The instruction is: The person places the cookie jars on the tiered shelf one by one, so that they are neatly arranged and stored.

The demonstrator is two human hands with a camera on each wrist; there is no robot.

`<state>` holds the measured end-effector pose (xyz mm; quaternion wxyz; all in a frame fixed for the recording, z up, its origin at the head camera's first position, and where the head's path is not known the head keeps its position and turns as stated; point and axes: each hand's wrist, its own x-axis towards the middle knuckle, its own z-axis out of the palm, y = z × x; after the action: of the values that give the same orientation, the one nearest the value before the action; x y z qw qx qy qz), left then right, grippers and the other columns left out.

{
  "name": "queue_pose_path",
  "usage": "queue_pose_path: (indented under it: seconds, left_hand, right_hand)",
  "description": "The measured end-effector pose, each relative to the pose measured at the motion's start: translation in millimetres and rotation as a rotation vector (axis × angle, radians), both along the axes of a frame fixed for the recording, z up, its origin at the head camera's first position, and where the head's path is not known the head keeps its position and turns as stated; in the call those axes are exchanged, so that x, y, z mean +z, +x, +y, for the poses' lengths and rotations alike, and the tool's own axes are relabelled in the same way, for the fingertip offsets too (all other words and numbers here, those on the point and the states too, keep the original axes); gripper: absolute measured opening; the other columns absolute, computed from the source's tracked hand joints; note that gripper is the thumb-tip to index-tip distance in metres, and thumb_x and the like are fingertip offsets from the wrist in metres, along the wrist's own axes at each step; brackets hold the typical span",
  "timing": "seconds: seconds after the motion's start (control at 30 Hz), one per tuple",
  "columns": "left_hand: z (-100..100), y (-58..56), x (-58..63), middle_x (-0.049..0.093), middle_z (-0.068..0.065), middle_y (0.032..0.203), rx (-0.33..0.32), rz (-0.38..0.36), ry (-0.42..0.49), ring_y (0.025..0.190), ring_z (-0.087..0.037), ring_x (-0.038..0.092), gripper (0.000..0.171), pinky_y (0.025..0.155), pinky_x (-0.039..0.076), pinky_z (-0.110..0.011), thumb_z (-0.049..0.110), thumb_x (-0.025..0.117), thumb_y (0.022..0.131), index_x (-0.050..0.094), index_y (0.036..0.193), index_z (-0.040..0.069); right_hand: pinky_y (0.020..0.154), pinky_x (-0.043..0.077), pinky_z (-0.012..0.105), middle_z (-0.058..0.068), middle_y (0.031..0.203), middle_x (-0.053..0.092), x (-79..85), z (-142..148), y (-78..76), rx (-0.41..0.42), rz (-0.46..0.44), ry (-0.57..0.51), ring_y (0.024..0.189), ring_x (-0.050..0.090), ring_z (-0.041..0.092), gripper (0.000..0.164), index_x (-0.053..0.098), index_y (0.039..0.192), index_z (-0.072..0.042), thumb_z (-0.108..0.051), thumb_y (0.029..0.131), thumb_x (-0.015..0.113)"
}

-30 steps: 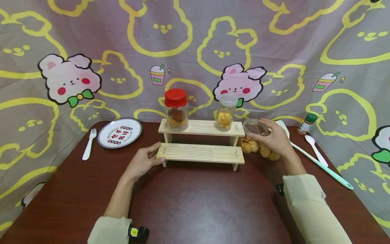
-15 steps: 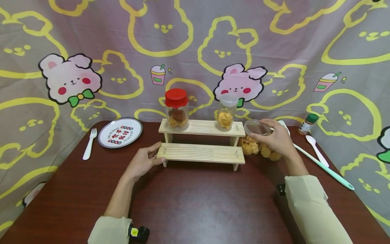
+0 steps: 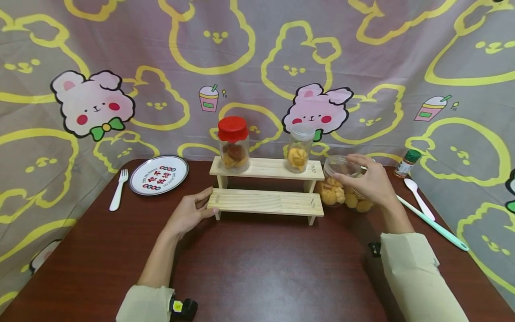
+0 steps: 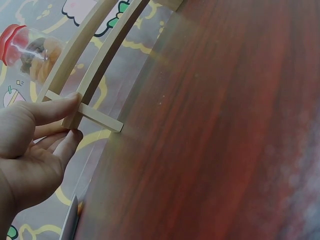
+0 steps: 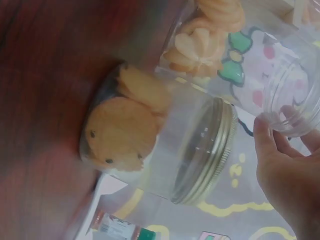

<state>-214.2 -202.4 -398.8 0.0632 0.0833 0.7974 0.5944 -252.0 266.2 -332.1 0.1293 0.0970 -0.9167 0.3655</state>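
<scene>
My left hand (image 3: 189, 214) pinches the left end of the wooden two-tier rack (image 3: 263, 201) between thumb and fingers, plain in the left wrist view. To the right of the rack, my right hand (image 3: 372, 183) grips a clear jar (image 3: 332, 181) of swirled cookies near its transparent top, thumb in front and fingers behind. Close by that jar stands a second one, a jar with a gold-coloured lid (image 5: 210, 150) and round cookies (image 5: 120, 132) inside; in the head view my hand partly covers it. A red-lidded jar (image 3: 233, 145) and a white-lidded jar (image 3: 298, 150) occupy the upper tier.
A plate (image 3: 158, 175) and a white fork (image 3: 118, 190) lie at the table's left. Over on the right are a green-capped spice bottle (image 3: 407, 164), a white spoon (image 3: 419, 199) and a long mint-handled utensil (image 3: 436, 226). A patterned cloth (image 3: 249, 58) hangs behind the table.
My right hand has shifted slightly rightward, and the clear jar in its grip has moved a little the same way. The left hand and the rack have stayed put.
</scene>
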Motion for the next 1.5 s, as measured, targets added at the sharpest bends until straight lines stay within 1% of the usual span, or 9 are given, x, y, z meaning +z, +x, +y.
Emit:
queue_pose_path:
  seconds: [0.33,0.63,0.7,0.87,0.97,1.17,1.3,1.4,1.5]
  left_hand:
    - [0.2,0.1,0.1,0.029,-0.023,0.161,0.004,-0.001,0.004,0.141,-0.031,0.037,0.070,0.106,0.044,-0.026,-0.001,0.071,0.093,0.034,0.152,-0.011]
    - [0.2,0.0,-0.1,0.030,-0.021,0.161,0.004,-0.008,-0.002,0.141,-0.031,0.038,0.070,0.106,0.045,-0.026,0.000,0.071,0.094,0.034,0.152,-0.010]
    - [0.4,-0.1,-0.1,0.030,-0.022,0.161,0.004,-0.005,-0.002,0.141,-0.031,0.038,0.070,0.106,0.045,-0.026,0.000,0.071,0.093,0.034,0.152,-0.011]
    - [0.6,-0.2,-1.3,0.030,-0.023,0.160,0.001,0.005,0.010,0.141,-0.032,0.038,0.070,0.106,0.044,-0.026,-0.001,0.071,0.093,0.034,0.151,-0.012]
    - [-0.1,-0.7,-0.9,0.029,-0.024,0.160,-0.003,0.008,0.022,0.141,-0.032,0.037,0.070,0.107,0.043,-0.025,-0.003,0.071,0.092,0.034,0.151,-0.012]
    - [-2.4,-4.2,4.3,0.030,-0.024,0.160,0.011,0.020,0.010,0.140,-0.031,0.038,0.070,0.106,0.044,-0.024,-0.002,0.072,0.092,0.035,0.151,-0.011]
    - [-2.5,-6.0,6.4,0.030,-0.023,0.161,0.010,0.022,0.019,0.141,-0.031,0.038,0.069,0.106,0.044,-0.023,-0.003,0.072,0.092,0.036,0.151,-0.010]
    - [-1.5,-4.2,4.6,0.029,-0.023,0.161,0.006,0.006,0.025,0.141,-0.030,0.038,0.069,0.105,0.044,-0.022,-0.004,0.072,0.092,0.036,0.151,-0.010]
    - [0.2,-2.4,2.2,0.029,-0.023,0.161,-0.004,0.000,0.027,0.141,-0.030,0.038,0.069,0.105,0.045,-0.022,-0.004,0.071,0.092,0.036,0.151,-0.010]
  right_hand:
    - [0.101,0.042,0.069,0.021,0.152,0.045,15.6,2.1,13.9,0.015,-0.044,0.008,0.138,0.039,0.044,0.081,0.055,0.145,-0.002,-0.045,0.082,0.084]
    - [0.104,0.039,0.064,0.014,0.145,0.052,31.8,5.9,24.9,0.074,0.011,0.001,0.135,0.043,0.037,0.071,0.059,0.140,-0.004,-0.035,0.082,0.086]
    - [0.102,0.041,0.058,0.011,0.143,0.054,34.6,5.3,27.2,0.087,0.018,-0.003,0.132,0.046,0.033,0.069,0.060,0.140,-0.005,-0.033,0.082,0.086]
    - [0.093,0.046,0.020,0.005,0.139,0.057,41.7,1.3,33.2,0.124,0.039,-0.034,0.121,0.053,0.017,0.061,0.063,0.137,-0.006,-0.025,0.084,0.085]
    - [0.085,0.046,0.006,0.004,0.136,0.059,47.5,-3.4,36.2,0.138,0.074,-0.068,0.112,0.058,0.009,0.058,0.064,0.136,-0.006,-0.019,0.084,0.085]
    - [0.091,0.048,0.008,0.004,0.139,0.056,48.3,-14.0,30.3,0.155,0.048,-0.133,0.125,0.058,0.027,0.064,0.061,0.140,-0.005,-0.020,0.083,0.086]
    - [0.092,0.050,0.011,0.005,0.141,0.054,43.4,-13.6,25.0,0.129,0.034,-0.152,0.128,0.056,0.032,0.064,0.061,0.140,-0.005,-0.021,0.083,0.086]
    - [0.094,0.051,0.012,0.004,0.139,0.054,39.1,-7.9,25.0,0.115,0.048,-0.191,0.124,0.059,0.028,0.061,0.062,0.138,-0.003,-0.017,0.084,0.085]
    - [0.095,0.051,0.012,0.003,0.136,0.056,36.1,-1.5,27.6,0.110,0.074,-0.229,0.118,0.062,0.015,0.057,0.063,0.136,0.000,-0.012,0.084,0.084]
